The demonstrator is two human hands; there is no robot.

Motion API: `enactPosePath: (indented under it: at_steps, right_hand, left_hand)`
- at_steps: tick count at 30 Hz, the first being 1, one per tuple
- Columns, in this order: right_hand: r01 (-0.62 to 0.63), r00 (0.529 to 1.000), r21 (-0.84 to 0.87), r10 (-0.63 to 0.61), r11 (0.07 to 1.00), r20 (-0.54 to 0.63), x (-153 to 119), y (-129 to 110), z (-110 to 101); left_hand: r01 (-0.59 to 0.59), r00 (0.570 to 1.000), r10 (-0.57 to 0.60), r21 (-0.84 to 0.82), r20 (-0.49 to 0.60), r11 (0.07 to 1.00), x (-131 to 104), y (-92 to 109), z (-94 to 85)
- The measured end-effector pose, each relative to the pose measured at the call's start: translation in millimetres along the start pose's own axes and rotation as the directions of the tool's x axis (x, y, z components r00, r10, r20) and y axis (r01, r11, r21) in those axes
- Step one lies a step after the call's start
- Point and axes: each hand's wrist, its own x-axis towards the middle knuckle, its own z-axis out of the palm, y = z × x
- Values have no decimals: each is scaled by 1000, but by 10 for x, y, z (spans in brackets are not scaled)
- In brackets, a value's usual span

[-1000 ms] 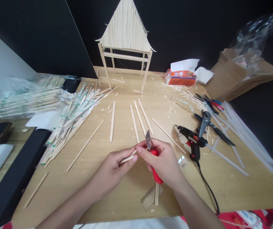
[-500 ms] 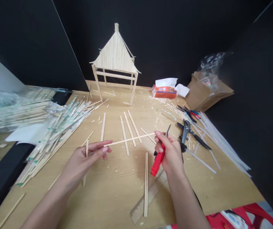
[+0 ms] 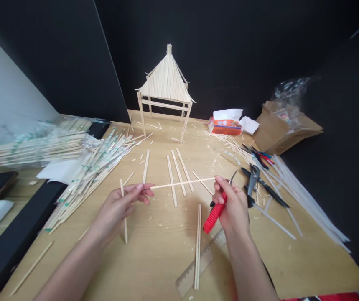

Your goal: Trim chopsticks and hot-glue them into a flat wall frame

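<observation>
A thin wooden stick (image 3: pixel 184 182) spans the gap between my two hands above the table. My left hand (image 3: pixel 119 205) pinches its left end, while a second wooden stick (image 3: pixel 124 230) stands roughly upright through the same hand's fingers. The thumb and forefinger of my right hand (image 3: pixel 232 200) grip the other end. Also in that palm is a hand tool with a red ribbed handle (image 3: pixel 213 217) and a dark pointed metal tip; its exact kind is unclear. Below lie paired sticks (image 3: pixel 197 246) across a clear ruler (image 3: pixel 209 255). Several more paired sticks (image 3: pixel 171 179) lie beyond.
A stick-built house model (image 3: pixel 166 79) stands at the back. Loose and bagged sticks (image 3: pixel 85 175) cover the left side. On the right are black pliers (image 3: pixel 253 179), white plastic strips (image 3: pixel 311 200), a tissue pack (image 3: pixel 226 126) and a cardboard box (image 3: pixel 279 129). Offcuts litter the table.
The view has turned slightly left, so the scene sits farther right. Both hands keep their hold on the thin stick, which now lies more level; the upright stick in my left hand tilts differently.
</observation>
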Motion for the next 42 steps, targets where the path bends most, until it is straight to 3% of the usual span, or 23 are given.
enactPosePath:
  at_steps: [4,9,24,34,37,42]
  right_hand:
    - [-8,1000,7,9,1000,-28,-2,-2,8]
    - [-9,999,12,9,1000,-33,0,20,25]
    - [-6,998,-76,10,997,57,20,28,55]
    - [-28,999,-49,30,998,42,28,43,38]
    - [-32,999,-41,33,999,35,41,24,41]
    - [-71,996,-18,72,997,62,73,-18,-3]
  left_hand:
    - [-23,999,24,42,-35,999,24,-36,9]
    - [3,1000,-3,52,7,999,44,-66,27]
    - [69,994,-67,20,-92,997,99,-138,-24]
    - [64,996,-64,11,-67,998,89,-133,-18]
    - [67,998,-67,-7,-19,998,66,-95,-22]
    - [83,979,-86,21,184,996,49,-55,-71]
